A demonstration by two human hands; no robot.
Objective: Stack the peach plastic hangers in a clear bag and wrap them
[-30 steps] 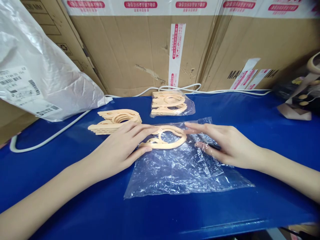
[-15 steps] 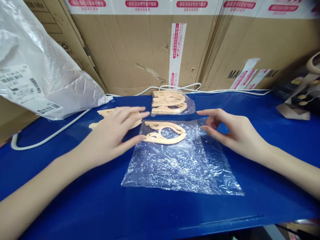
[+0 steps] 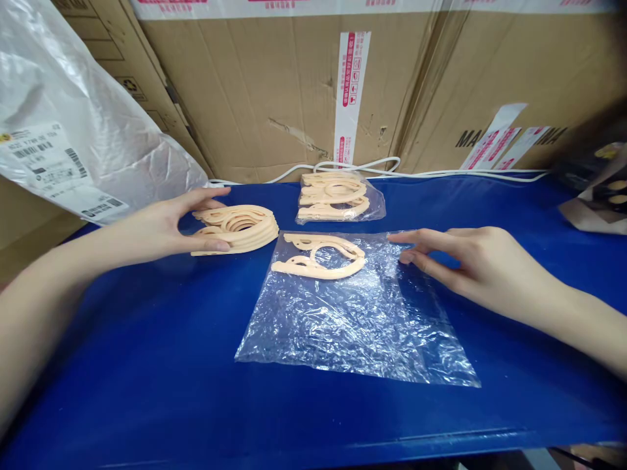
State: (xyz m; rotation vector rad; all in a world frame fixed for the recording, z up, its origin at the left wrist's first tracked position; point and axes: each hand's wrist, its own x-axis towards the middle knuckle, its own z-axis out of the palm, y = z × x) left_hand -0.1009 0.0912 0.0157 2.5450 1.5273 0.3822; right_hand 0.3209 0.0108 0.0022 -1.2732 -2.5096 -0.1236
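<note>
My left hand (image 3: pixel 189 219) is wrapped round the left end of a stack of beige folding hangers (image 3: pixel 249 228), thumb on the near side and fingers on the far side. A single folded hanger (image 3: pixel 337 271) lies at the top left of a clear plastic bag (image 3: pixel 343 326), spread flat in front of me; I cannot tell whether it is inside or on top. At the bag's upper right corner is my right hand (image 3: pixel 470 261), fingertips on or just over the film, thumb and forefinger apart. Behind lies a clear packet of folded hangers (image 3: pixel 336 196).
Large cardboard boxes (image 3: pixel 274 85) stand along the back of the blue table (image 3: pixel 161 365). A white cable (image 3: pixel 441 175) runs in front of them. To the left leans a silvery-white mailing bag (image 3: pixel 117 130) with labels. Dark items with a pale strap (image 3: pixel 588 212) are at the far right.
My left hand has moved left and back from the single hanger's end and closed round the stack. The right hand has come slightly lower, to the bag's corner. The view has shifted a little.
</note>
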